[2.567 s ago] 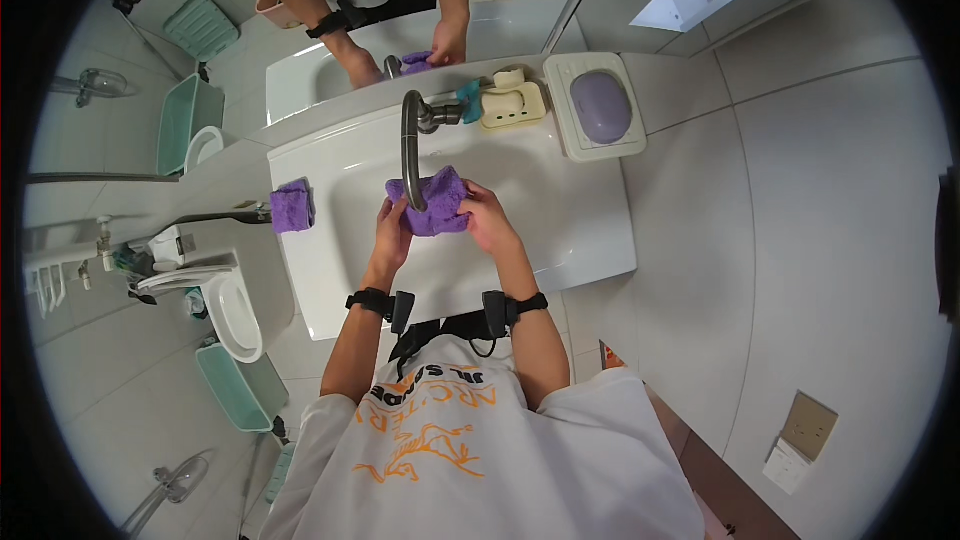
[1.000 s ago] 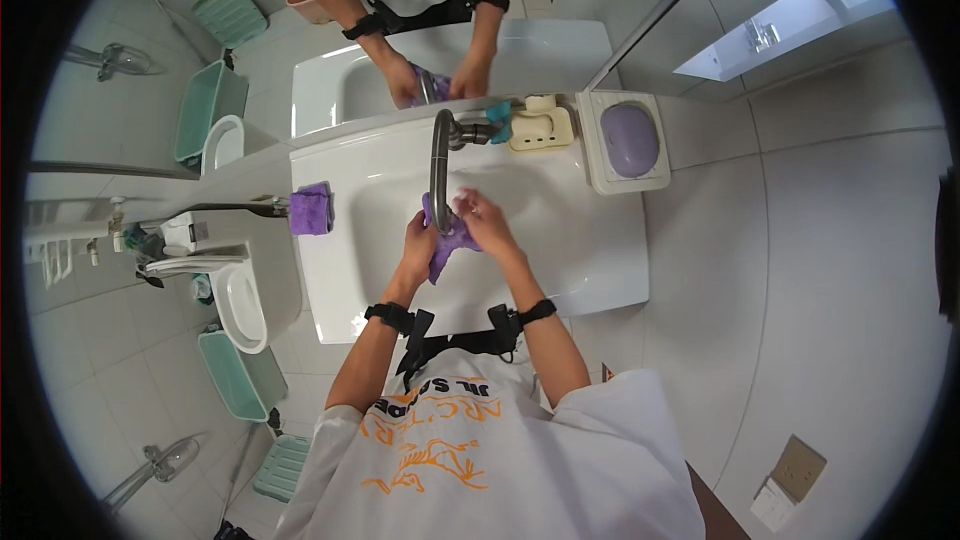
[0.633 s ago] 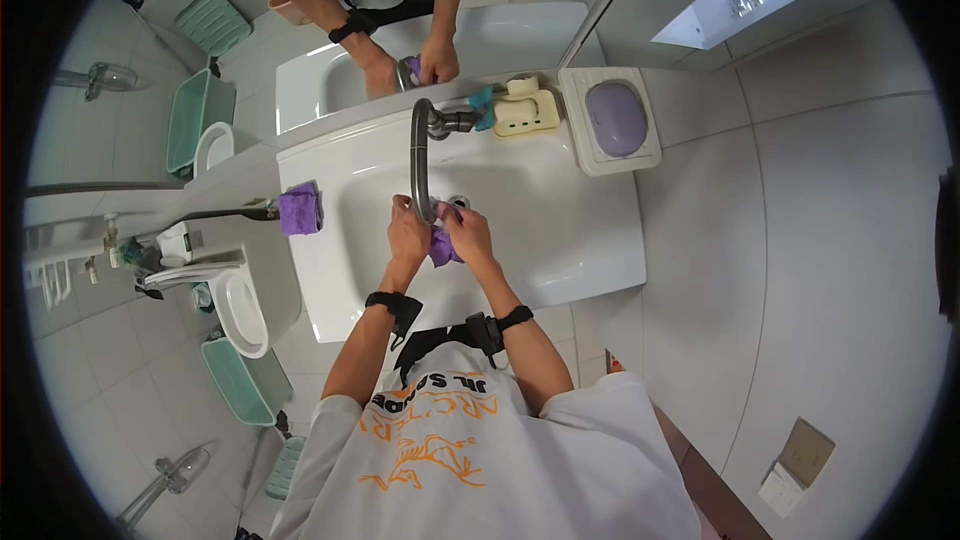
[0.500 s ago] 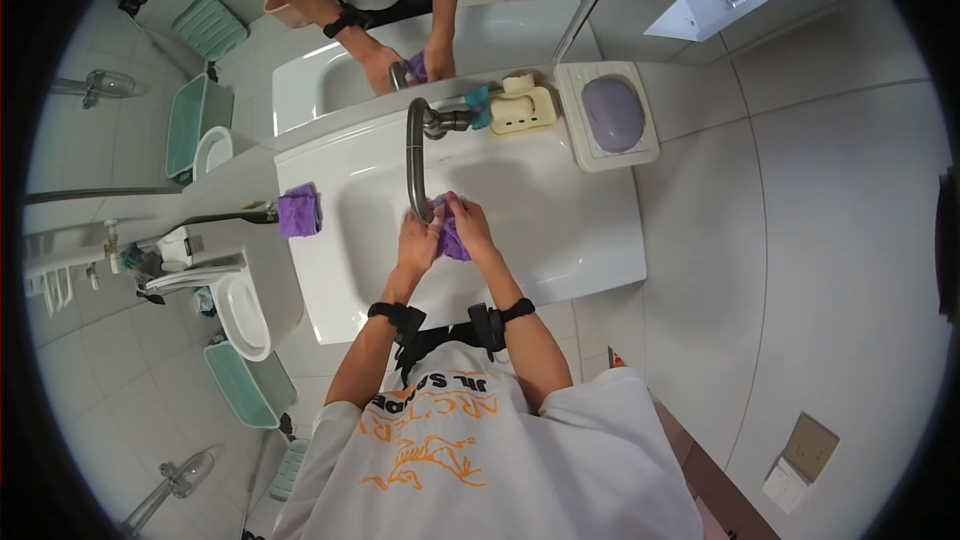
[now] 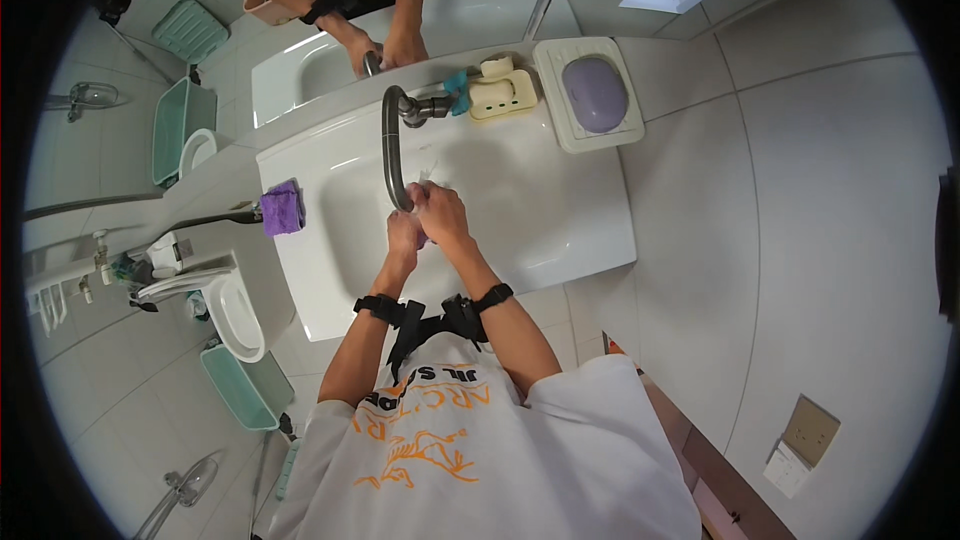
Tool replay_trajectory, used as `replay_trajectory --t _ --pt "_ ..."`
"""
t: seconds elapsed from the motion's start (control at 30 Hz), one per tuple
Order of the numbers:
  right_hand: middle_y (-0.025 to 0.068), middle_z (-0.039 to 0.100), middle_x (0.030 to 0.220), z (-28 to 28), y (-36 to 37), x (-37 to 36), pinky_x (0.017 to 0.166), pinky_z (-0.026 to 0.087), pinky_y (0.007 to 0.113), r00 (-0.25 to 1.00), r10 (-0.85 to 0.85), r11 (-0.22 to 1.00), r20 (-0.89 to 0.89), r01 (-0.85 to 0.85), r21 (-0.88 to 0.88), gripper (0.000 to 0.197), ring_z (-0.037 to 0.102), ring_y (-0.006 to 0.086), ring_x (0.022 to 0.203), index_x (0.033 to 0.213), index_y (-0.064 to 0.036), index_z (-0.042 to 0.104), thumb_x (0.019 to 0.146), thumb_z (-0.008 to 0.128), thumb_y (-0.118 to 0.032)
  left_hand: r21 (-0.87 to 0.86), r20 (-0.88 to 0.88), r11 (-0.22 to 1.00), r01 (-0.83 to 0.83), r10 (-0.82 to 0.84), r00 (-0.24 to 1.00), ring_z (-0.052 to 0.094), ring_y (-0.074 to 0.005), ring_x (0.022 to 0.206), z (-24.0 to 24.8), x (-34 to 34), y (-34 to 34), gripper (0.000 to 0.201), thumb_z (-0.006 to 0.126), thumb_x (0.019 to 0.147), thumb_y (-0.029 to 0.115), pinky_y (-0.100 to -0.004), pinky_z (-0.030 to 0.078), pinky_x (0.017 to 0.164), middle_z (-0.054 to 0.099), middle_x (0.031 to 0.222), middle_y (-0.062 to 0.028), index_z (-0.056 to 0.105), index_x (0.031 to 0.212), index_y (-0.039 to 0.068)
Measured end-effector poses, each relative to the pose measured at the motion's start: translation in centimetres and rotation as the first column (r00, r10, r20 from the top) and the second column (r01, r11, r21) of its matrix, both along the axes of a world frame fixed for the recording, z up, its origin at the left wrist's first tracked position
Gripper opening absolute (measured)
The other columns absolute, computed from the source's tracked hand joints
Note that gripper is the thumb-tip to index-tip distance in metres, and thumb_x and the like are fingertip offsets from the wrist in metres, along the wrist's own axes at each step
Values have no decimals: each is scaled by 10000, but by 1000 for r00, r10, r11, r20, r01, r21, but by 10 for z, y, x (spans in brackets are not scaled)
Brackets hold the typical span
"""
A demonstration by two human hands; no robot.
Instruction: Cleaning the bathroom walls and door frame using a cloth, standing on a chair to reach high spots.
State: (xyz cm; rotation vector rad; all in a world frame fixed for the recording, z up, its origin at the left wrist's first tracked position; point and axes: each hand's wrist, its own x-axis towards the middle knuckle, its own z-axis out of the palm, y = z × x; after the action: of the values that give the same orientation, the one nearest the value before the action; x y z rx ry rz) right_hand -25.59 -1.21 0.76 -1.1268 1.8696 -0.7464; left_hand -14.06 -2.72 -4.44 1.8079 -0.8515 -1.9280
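Note:
Beneath the spout of the grey curved tap (image 5: pixel 391 145), both of my hands are closed together over the white sink (image 5: pixel 340 215). Only a small bit of a purple cloth (image 5: pixel 423 240) shows between them; the rest is hidden in my grip. My right hand (image 5: pixel 442 214) is wrapped over the cloth from the right, its fingers close to the spout's end. Lower and to the left, my left hand (image 5: pixel 402 233) grips the same cloth, its fingers partly covered. Something pale, perhaps splashing water, shows just beyond my right fingers. Black straps circle both wrists.
Another purple cloth (image 5: pixel 283 208) lies folded on the sink's left rim. Behind the tap sit a yellow soap dish (image 5: pixel 518 90) and a teal item (image 5: pixel 457 92). A pale tray with a purple oval top (image 5: pixel 596 95) stands at the back right corner. A mirror runs along the back.
My hands have drawn closer together, and the purple cloth is squeezed smaller, mostly out of sight. The whole view has shifted slightly, so the sink sits further left and higher.

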Motion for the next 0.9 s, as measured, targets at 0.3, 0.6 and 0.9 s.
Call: replay_trajectory --t 0.3,0.6,0.9 --pt "81 667 982 -76 14 -21 791 506 307 617 -219 964 756 255 71 379 640 177 888 1096 -3 620 968 529 -348 -171 -300 984 -50 -4 954 634 -125 812 -13 18 8 429 346 1021 361 -278 514 684 659 949 -29 584 1171 38" --pt "227 674 848 -7 8 32 666 509 457 969 -237 972 69 236 12 477 639 437 775 957 -13 558 939 512 -488 -271 -191 947 -170 121 974 588 -137 811 2 -3 11 449 458 989 448 -289 490 724 620 885 -9 561 1097 24" --pt "239 669 900 -28 6 6 778 492 471 974 -183 980 136 169 107 418 637 418 882 952 -27 660 952 430 -376 -517 -10 854 49 -64 998 489 -117 538 -18 9 16 505 526 952 485 -276 420 502 526 630 13 600 1041 -7"
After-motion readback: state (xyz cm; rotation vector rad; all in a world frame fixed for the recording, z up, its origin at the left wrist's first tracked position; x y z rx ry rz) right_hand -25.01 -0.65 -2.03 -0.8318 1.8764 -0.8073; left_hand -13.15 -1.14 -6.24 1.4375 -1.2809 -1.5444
